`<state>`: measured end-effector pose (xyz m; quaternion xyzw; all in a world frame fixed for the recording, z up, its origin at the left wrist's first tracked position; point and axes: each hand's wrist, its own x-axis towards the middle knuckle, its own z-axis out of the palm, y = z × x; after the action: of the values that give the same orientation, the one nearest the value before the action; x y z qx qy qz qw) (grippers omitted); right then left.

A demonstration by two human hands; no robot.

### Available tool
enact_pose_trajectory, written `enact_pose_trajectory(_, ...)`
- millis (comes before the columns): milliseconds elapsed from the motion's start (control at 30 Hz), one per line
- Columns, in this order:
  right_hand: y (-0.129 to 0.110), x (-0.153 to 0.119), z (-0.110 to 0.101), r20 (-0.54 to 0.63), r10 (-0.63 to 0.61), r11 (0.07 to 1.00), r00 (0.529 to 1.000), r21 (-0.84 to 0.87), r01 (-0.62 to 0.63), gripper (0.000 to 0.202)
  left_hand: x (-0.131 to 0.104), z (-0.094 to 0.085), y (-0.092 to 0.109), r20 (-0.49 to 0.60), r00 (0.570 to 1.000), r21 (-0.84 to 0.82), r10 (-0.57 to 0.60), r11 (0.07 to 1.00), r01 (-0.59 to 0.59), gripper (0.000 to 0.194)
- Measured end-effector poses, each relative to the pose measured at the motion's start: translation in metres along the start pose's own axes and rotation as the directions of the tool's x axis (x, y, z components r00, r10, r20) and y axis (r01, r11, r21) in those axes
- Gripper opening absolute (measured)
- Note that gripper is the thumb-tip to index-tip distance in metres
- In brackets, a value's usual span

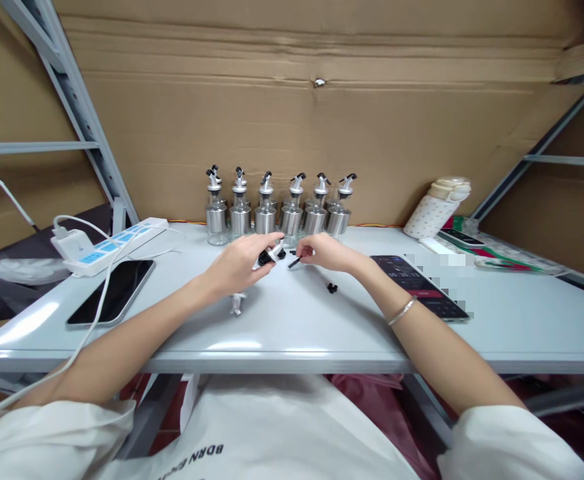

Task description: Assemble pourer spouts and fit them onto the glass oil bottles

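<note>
In the head view, six bottles were counted in the front row at the back of the tabletop; more were partly hidden behind them, and their number could not be told. Each front bottle was made up of clear glass with a steel sleeve and was topped by a silver-and-black spout; whether anything was held inside could not be made out. One white dotted flask was seen at the right, its lid closed and its contents hidden. Two phones were laid flat: one dark phone at the left and one lit phone at the right. One power strip was set at the left, with one white charger plugged in.

One loose pourer was held in the left hand, the fingers closed around it, in front of the bottles. A thin black tube was pinched narrowly by the right hand, just beside the pourer. One silver piece was left lying below the left hand, and one small black piece was seen near the right hand, untouched.
</note>
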<state>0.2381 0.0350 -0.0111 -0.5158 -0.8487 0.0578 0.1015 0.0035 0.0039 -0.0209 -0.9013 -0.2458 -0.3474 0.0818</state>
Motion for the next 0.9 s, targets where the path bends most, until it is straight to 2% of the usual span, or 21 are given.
enact_pose_trajectory(67, -0.004, -0.002, -0.003, -0.066, -0.062, 0.983, 0.996, 0.167, 0.072, 0.009, -0.001, 0.001, -0.001, 0.011, 1.000, -0.009, -0.017, 1.000, 0.017, 0.045)
enact_pose_trajectory(133, -0.008, -0.004, -0.004, -0.120, -0.091, 0.925, 0.989, 0.358, 0.128, 0.009, -0.001, 0.002, -0.003, 0.028, 0.999, -0.011, -0.024, 1.000, 0.024, 0.046)
enact_pose_trajectory(233, -0.013, -0.006, -0.005, -0.152, -0.094, 0.760, 0.984, 0.627, 0.170, 0.016, -0.001, 0.003, -0.004, 0.044, 0.999, -0.018, -0.013, 1.000, 0.014, 0.046)
enact_pose_trajectory(333, -0.018, -0.006, -0.006, -0.181, -0.076, 0.616, 0.981, 0.765, 0.189, 0.024, -0.001, 0.002, -0.004, 0.070, 0.997, -0.051, 0.020, 0.999, -0.017, 0.045)
enact_pose_trajectory(533, -0.023, -0.007, -0.007, -0.247, 0.001, 0.516, 0.969, 0.831, 0.211, 0.031, 0.000, 0.000, 0.000, 0.072, 0.997, -0.188, -0.018, 0.982, 0.031, 0.050)
enact_pose_trajectory(700, -0.025, -0.008, -0.008, -0.278, 0.031, 0.513, 0.960, 0.829, 0.223, 0.031, 0.001, -0.002, 0.004, 0.075, 0.995, -0.267, -0.060, 0.961, 0.078, 0.049)
enact_pose_trajectory(900, -0.026, -0.009, -0.009, -0.314, 0.021, 0.520, 0.949, 0.815, 0.257, 0.029, 0.002, -0.002, 0.004, 0.076, 0.996, -0.249, -0.051, 0.966, 0.068, 0.048)
